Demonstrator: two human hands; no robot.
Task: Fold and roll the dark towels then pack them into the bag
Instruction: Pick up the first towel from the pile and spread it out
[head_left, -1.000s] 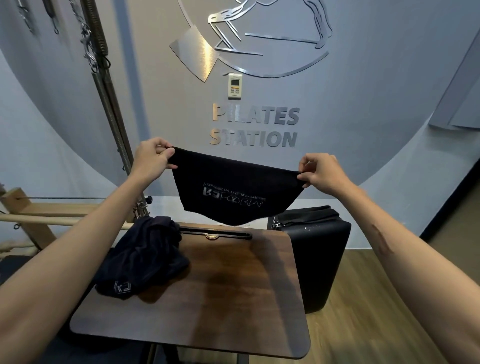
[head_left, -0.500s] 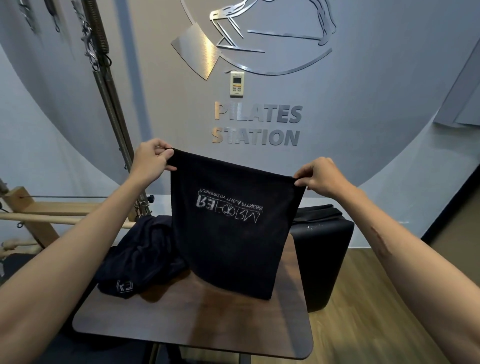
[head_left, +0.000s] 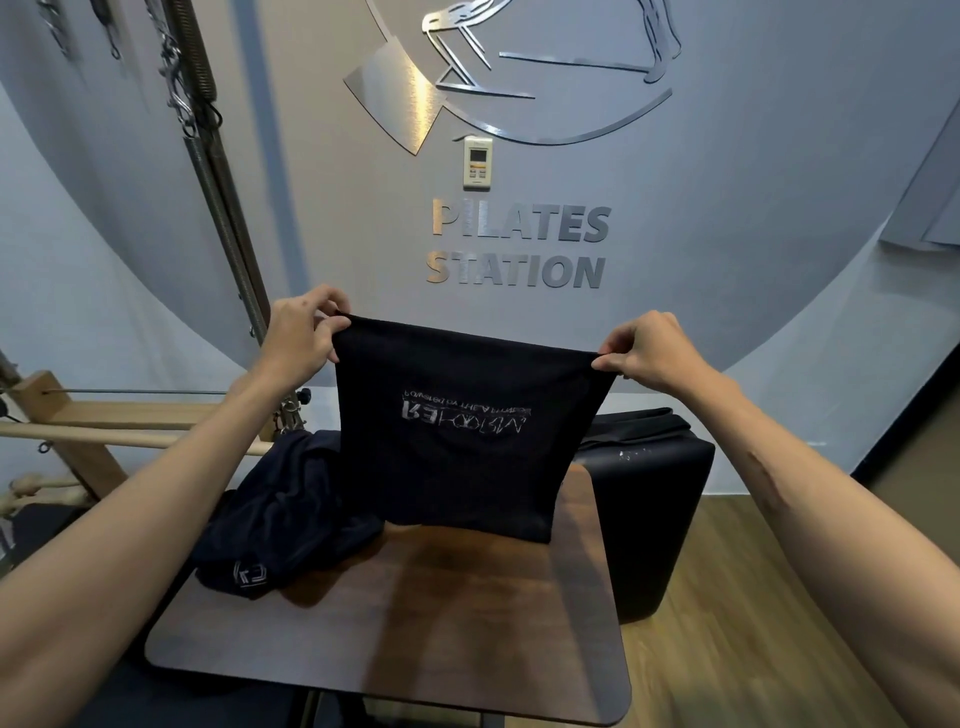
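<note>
Hands: left hand (head_left: 300, 332) and right hand (head_left: 655, 347) each pinch a top corner of a dark towel (head_left: 457, 431) | Towel: hangs above the table (head_left: 405, 639), unrolled | Pile (head_left: 280, 514): crumpled on table, left | Bag (head_left: 649, 499): behind, right | Progress: early; rolling, packing remain

Pilates studio, per wall lettering (head_left: 517, 247)

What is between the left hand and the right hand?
In the head view, the dark towel hangs between them; the left hand and the right hand each pinch an upper corner.
</note>
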